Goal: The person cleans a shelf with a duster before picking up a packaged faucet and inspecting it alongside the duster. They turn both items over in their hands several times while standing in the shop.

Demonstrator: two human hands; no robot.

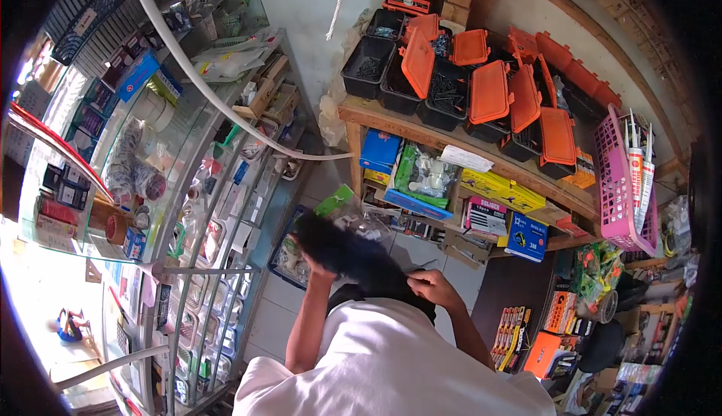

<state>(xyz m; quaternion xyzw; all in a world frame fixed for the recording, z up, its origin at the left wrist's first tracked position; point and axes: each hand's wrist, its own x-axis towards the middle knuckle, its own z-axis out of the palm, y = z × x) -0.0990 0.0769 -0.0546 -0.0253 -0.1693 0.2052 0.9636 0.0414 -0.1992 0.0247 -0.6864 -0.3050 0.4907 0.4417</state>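
A black fluffy duster (350,254) slants across the space in front of my body. My left hand (320,265) is closed round its upper left end, with part of the fingers hidden by the dark fluff. At the lower right end, my right hand (435,288) has its fingers curled together close to my waist. A thin grey strip shows just above those fingers; what they grip I cannot tell. Beyond the duster, a clear plastic bag with a green label (338,201) overlaps a blue-rimmed tray (286,265) near the floor.
Glass shelving (199,243) with packaged goods runs along my left. Ahead stands a wooden shelf (466,134) with black bins, orange lids (417,62) and boxes below. A pink basket (613,183) holding sealant tubes hangs at the right. A person (69,326) is outside, lower left.
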